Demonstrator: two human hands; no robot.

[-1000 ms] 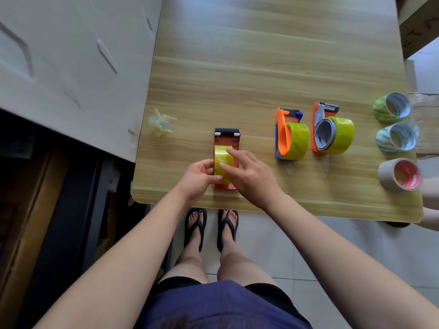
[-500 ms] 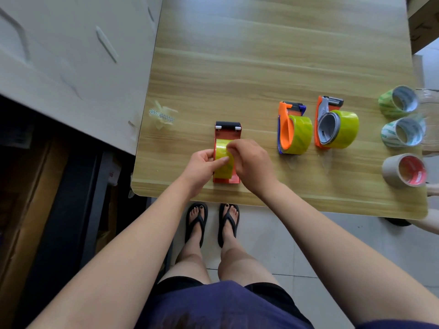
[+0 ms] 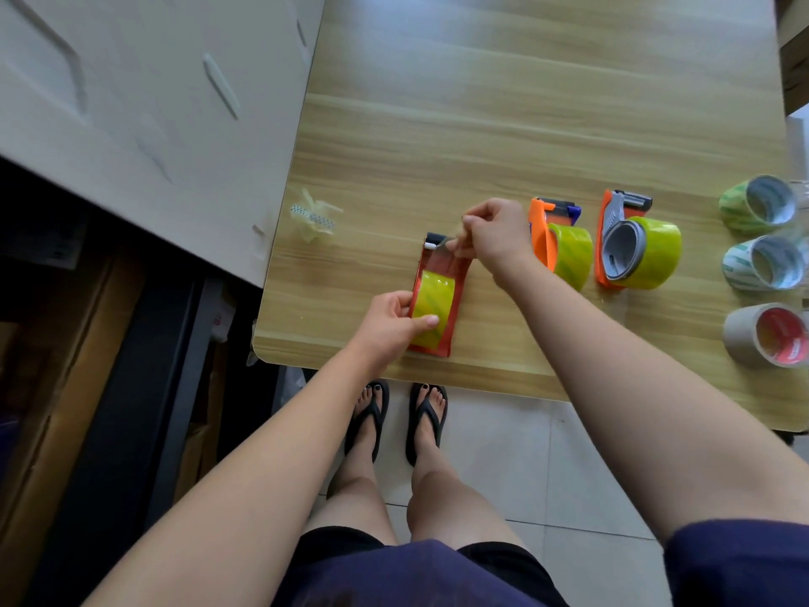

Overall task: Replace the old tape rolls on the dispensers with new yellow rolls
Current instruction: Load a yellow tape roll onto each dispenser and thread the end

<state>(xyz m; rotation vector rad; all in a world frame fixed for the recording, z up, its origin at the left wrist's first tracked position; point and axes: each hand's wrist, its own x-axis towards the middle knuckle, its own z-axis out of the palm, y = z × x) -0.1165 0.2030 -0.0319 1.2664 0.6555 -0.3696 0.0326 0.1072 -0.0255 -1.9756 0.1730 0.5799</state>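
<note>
A red tape dispenser [image 3: 455, 273] lies flat near the table's front edge with a yellow roll [image 3: 433, 308] seated in it. My left hand [image 3: 389, 326] grips the dispenser's left side, thumb pressed on the roll. My right hand [image 3: 494, 234] pinches the free end of the clear tape [image 3: 451, 251] and holds it stretched over the black cutter head [image 3: 435, 239]. To the right lie two orange dispensers, one [image 3: 543, 238] with a yellow roll [image 3: 571, 251], the other [image 3: 606, 238] with a yellow roll [image 3: 652, 256].
Three old rolls stand at the table's right edge: a green one [image 3: 757, 208], a white-green one [image 3: 764, 265], a grey one with a red core [image 3: 766, 335]. A crumpled scrap of tape [image 3: 313, 216] lies at the left edge. A white cabinet [image 3: 131, 102] borders the table's left.
My right hand has moved from the roll up toward the cutter head, drawing the tape end out along the dispenser. My left hand has stayed on the dispenser's side.
</note>
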